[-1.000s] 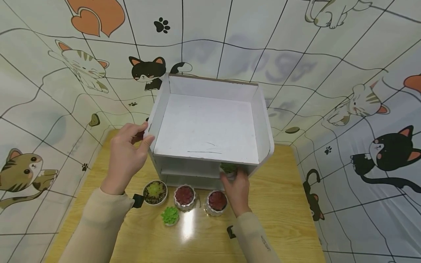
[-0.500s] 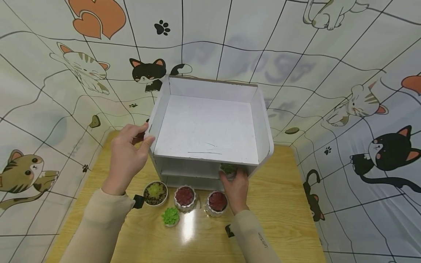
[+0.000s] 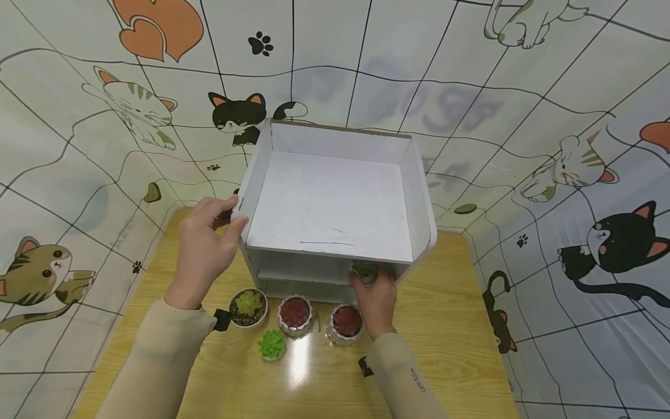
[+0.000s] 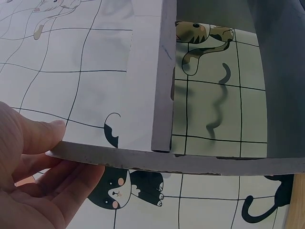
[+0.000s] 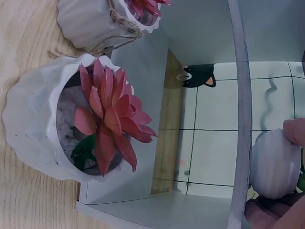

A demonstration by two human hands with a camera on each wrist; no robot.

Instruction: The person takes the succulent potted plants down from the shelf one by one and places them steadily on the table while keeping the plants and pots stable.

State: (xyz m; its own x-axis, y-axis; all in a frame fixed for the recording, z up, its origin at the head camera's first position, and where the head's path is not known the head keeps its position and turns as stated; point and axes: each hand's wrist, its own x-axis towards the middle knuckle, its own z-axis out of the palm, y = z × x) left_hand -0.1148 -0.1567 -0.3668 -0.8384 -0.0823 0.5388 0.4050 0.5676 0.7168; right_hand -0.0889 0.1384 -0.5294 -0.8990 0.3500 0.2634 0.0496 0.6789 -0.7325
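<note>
A white open-backed shelf unit (image 3: pixel 330 203) stands on the wooden table. My left hand (image 3: pixel 206 250) pinches the edge of its left side panel (image 4: pixel 119 158) between thumb and fingers. Under the top board, at the right end of the middle shelf (image 5: pixel 244 95), my right hand (image 3: pixel 378 299) grips a small white ribbed pot (image 5: pixel 274 164) holding a green succulent (image 3: pixel 363 267). In the right wrist view the pot sits on or right at the shelf board; I cannot tell if it bears its weight there. The top board hides part of the plant.
Before the unit stand two white pots with red succulents (image 3: pixel 294 311) (image 3: pixel 346 320), one with twine round it. Left of them is a round pot with a yellow-green succulent (image 3: pixel 248 307), and nearer me a small bright green succulent (image 3: pixel 271 344). Cat-print cloth (image 3: pixel 335 70) surrounds the table (image 3: pixel 439 349).
</note>
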